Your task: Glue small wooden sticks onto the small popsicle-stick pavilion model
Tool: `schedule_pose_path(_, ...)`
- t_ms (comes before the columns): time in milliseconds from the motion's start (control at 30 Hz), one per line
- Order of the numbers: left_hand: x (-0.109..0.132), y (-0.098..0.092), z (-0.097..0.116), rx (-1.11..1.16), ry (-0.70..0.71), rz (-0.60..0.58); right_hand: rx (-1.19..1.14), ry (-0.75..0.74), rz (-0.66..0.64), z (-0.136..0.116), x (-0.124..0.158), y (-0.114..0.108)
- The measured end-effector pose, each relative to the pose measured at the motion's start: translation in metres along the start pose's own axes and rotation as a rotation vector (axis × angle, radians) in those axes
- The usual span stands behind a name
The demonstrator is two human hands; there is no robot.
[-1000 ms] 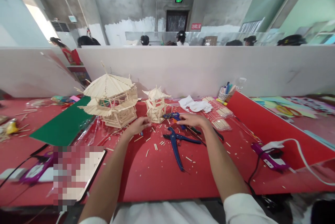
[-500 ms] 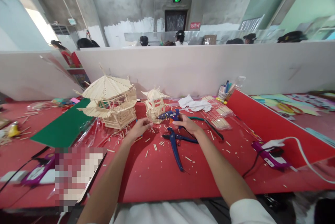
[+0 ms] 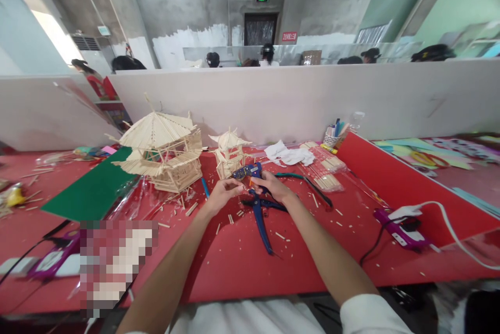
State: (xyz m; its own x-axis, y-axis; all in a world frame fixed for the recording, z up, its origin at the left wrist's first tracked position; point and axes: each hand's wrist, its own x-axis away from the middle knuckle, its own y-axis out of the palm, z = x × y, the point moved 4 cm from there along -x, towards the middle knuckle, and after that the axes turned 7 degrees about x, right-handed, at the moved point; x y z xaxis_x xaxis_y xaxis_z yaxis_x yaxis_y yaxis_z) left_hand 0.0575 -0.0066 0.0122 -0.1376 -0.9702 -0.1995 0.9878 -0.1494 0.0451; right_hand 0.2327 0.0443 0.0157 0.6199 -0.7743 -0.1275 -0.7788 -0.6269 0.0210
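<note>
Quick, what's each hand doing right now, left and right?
Left hand: fingers pinched near the glue gun's tip; whether it holds anything cannot be told.
Right hand: closed around the blue glue gun.

Both bare forearms reached forward and converged; the left hand [image 3: 223, 192] and right hand [image 3: 269, 186] were close together, fingers curled inward.

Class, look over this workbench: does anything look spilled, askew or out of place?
Yes. Short stick offcuts lie scattered loose over the red table, around the blue cutters and both hands. The right hand holds a blue glue gun; the left hand meets it. Both stick pavilions stand upright.
</note>
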Motion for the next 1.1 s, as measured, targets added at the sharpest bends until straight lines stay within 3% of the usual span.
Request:
schedule_pose_path(167, 0.002, -0.011, 0.007, -0.213, -0.087, -0.227, -0.113, -0.019, 0.129, -0.006, 0.001, -0.015)
schedule_pose_path(433, -0.001, -0.02, 0.003, -0.503, -0.018, -0.256, -0.115, -0.071, 0.176, -0.013, 0.006, -0.028)
schedule_pose_path(600, -0.001, -0.031, 0.014, -0.457, -0.006, -0.17, -0.026, -0.041, 0.18, -0.009, 0.005, -0.026)
schedule_pose_path(833, -0.005, -0.045, 0.006, -0.185, -0.086, 0.022, 0.049, 0.005, 0.229, 0.002, 0.001, -0.015)
schedule_pose_path(1100, -0.011, -0.062, 0.007, -0.251, 0.02, 0.112, 0.15, -0.039, 0.218, 0.012, -0.007, -0.015)
